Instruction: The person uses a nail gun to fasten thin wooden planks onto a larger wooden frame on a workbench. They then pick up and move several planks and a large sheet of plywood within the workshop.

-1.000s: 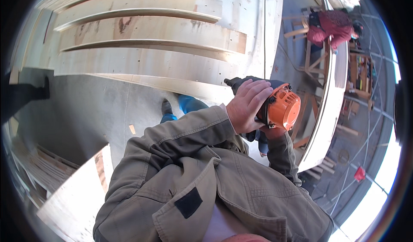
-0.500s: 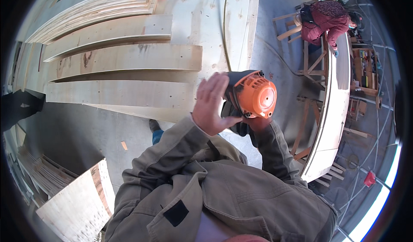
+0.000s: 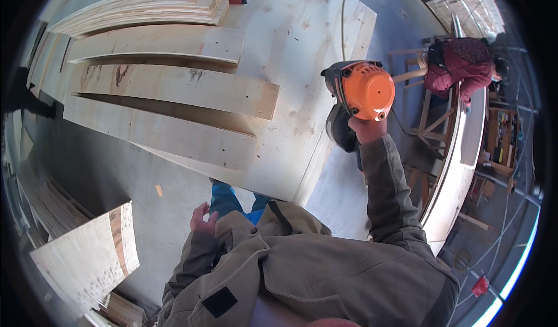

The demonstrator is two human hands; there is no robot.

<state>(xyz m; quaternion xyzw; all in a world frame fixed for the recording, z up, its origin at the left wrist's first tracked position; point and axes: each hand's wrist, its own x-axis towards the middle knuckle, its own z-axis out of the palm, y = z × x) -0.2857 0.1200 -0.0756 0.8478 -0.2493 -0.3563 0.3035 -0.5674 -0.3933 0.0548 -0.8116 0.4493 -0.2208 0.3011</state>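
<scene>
Left hand off the saw since half a second ago, now low by the jacket, fingers loosely spread, empty | right hand alone grips orange circular saw, lifted above plywood sheet right edge | cut looks paused

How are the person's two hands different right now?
The right hand is raised out in front and grips the orange power tool; the left hand hangs low by the jacket and holds nothing. The right hand's fingers are curled tight, while the left hand's fingers are loose and slightly spread. Both are bare and come out of the same grey-brown jacket sleeves.
</scene>
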